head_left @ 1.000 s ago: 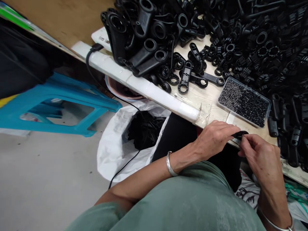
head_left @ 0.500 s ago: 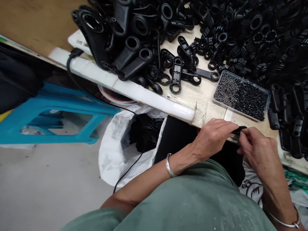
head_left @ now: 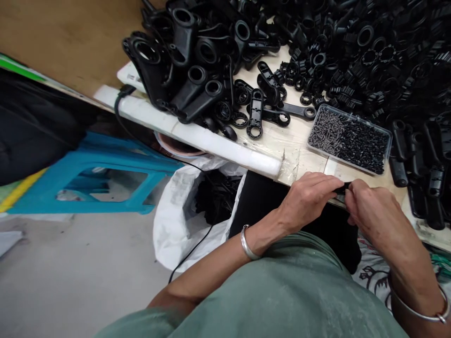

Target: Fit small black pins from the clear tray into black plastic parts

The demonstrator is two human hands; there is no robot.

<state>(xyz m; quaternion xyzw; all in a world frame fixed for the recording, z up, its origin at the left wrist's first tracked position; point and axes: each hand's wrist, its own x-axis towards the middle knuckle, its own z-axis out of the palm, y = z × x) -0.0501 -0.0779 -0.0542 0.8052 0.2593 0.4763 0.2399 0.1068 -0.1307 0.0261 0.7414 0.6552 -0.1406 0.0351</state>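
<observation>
My left hand [head_left: 314, 195] is closed on a small black plastic part [head_left: 344, 187] at the table's front edge. From the other side, my right hand [head_left: 368, 202] has its fingers bent and pressed together against the same part; whether they pinch something smaller is hidden. Most of the part is covered by my fingers. Just beyond my hands sits a clear plastic box [head_left: 387, 149] with tiny grey springs or pins on its left side and small black pieces on its right. Flat black lever arms [head_left: 256, 112] with ringed ends lie farther left on the table.
Large black plastic arms [head_left: 200, 101] are heaped at the back left, and black ring pieces [head_left: 338, 75] behind the box. More black levers [head_left: 435, 188] lie at right. White foam [head_left: 225, 148] lines the table edge. Below are a white sack [head_left: 169, 225] and blue stool [head_left: 88, 173].
My right hand has turned, its knuckles rolling over the part and covering more of it. My left hand keeps its hold. The whole view has shifted slightly.
</observation>
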